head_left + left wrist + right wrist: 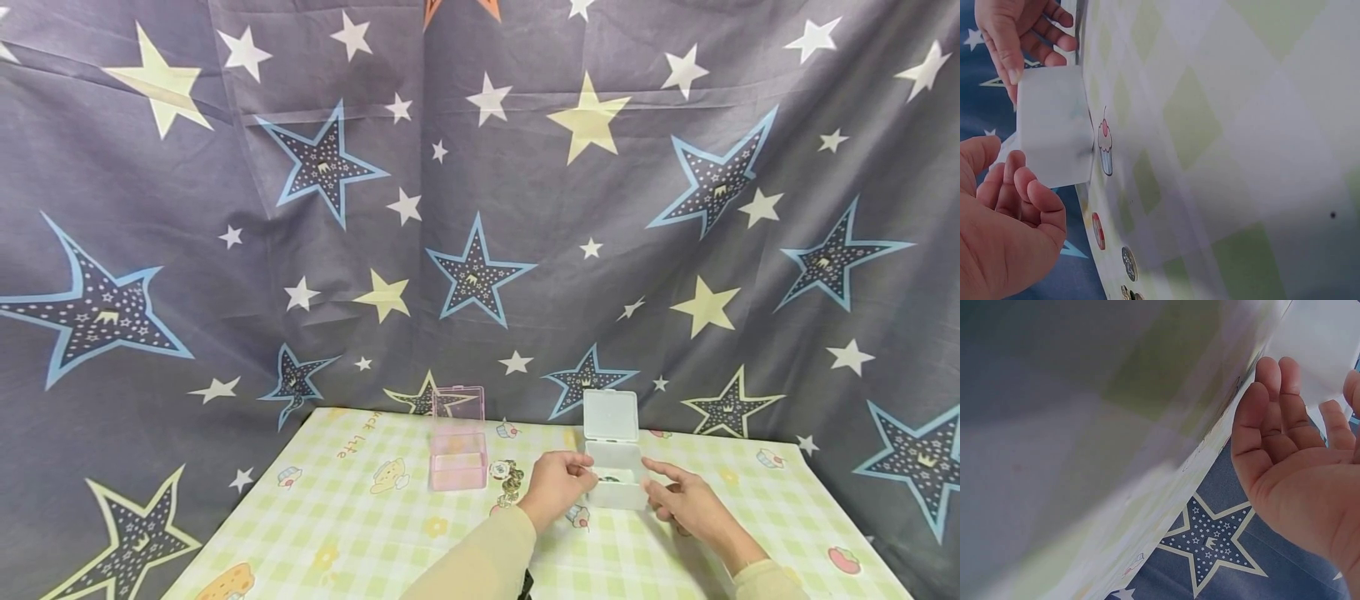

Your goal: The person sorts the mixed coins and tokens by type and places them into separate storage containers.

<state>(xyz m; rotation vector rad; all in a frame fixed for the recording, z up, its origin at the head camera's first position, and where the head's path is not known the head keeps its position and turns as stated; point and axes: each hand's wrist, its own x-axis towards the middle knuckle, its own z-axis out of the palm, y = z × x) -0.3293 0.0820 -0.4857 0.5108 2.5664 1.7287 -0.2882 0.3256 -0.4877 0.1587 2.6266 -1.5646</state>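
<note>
Grey-purple fabric printed with white, yellow and blue-edged stars (300,242) hangs behind a worktop (367,542) spread with a green-and-white checked cloth (795,517). At its right half, the fingers of the left hand (558,485) are bent, with thumb and forefinger at the left side of a white, boxy plastic container (617,497); whether they pinch its wall cannot be told. The right hand (693,504) has relaxed, slightly bent fingers touching the container's right side without wrapping round it. The container sits upright on the cloth between the two hands, its mouth facing up and its front wall towards the person; its wider axis appears to run left to right. Its square-cornered white lid (611,414) is raised at the far side, standing nearly vertical. Inside lies something small and dark (609,478), too small to identify. Just left of the left hand, a loose cluster of gold-toned round pieces (512,481) runs towards the person, with a whitish disc (500,471) beside it. Farther left stands a see-through pink plastic box (459,477), also mouth up, its pink lid (459,405) raised at the back. Cream sleeves (480,554) cover both forearms.
</note>
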